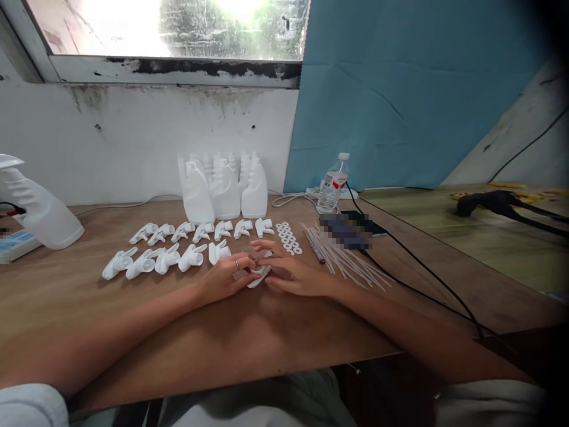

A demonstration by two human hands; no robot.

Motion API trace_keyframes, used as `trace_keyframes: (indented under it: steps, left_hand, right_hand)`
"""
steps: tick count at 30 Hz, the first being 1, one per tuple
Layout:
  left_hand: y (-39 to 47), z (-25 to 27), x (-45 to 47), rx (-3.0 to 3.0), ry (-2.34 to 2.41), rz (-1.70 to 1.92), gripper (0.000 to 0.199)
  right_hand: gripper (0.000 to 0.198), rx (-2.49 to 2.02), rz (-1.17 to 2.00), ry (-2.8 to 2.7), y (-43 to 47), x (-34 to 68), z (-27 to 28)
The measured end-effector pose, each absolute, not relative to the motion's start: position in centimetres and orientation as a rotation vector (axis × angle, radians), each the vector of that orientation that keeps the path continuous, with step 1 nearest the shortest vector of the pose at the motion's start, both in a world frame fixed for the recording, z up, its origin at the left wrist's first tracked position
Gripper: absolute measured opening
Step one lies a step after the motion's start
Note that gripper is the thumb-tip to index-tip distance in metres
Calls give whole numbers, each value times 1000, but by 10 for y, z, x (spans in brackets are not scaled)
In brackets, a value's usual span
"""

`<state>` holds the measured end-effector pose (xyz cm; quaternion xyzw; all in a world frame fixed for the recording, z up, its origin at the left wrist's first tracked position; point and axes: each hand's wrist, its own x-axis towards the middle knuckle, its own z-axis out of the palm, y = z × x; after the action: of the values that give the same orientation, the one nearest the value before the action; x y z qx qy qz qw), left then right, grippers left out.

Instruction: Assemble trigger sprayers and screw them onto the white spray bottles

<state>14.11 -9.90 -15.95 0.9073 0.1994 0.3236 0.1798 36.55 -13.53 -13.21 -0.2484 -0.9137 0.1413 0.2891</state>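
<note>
My left hand (229, 276), with a ring on one finger, grips a white spray trigger head (260, 280) low over the front of the table. Fingers of my right hand (296, 274) are bent over the same piece from the other side, so much of it is hidden. Just beyond my left hand stands another white trigger head (219, 252). Two rows of similar parts, one including a trigger head (167, 258), lie to the left and behind. Small white rings (291, 242) are laid out in rows beyond my right hand.
White bottles (226, 193) stand by the wall, and a spray bottle (48, 210) leans at far left. Right of my hands lie thin white tubes (351, 264), a marker pen (317, 251) and a phone (371, 223). A water bottle (332, 187) and black cables (427, 270) are there too.
</note>
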Motion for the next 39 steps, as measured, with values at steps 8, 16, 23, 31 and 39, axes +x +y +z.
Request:
trace_keyframes:
  steps: [8, 16, 23, 31, 39]
  left_hand:
    - [-101, -158, 142, 2450, 806, 831, 30]
    - [-98, -160, 144, 2290, 668, 838, 32]
    - [-99, -160, 146, 2244, 666, 853, 32]
    - [-99, -159, 148, 2261, 627, 859, 33]
    - [-99, -158, 147, 2260, 609, 852, 31]
  right_hand:
    - [27, -1702, 28, -2241, -93, 442, -111]
    - [27, -2021, 392, -2306, -70, 510, -116]
    - [14, -1907, 478, -1997, -84, 497, -91]
    - [24, -644, 959, -1675, -119, 398, -72]
    - [21, -573, 1049, -1734, -125, 378, -89]
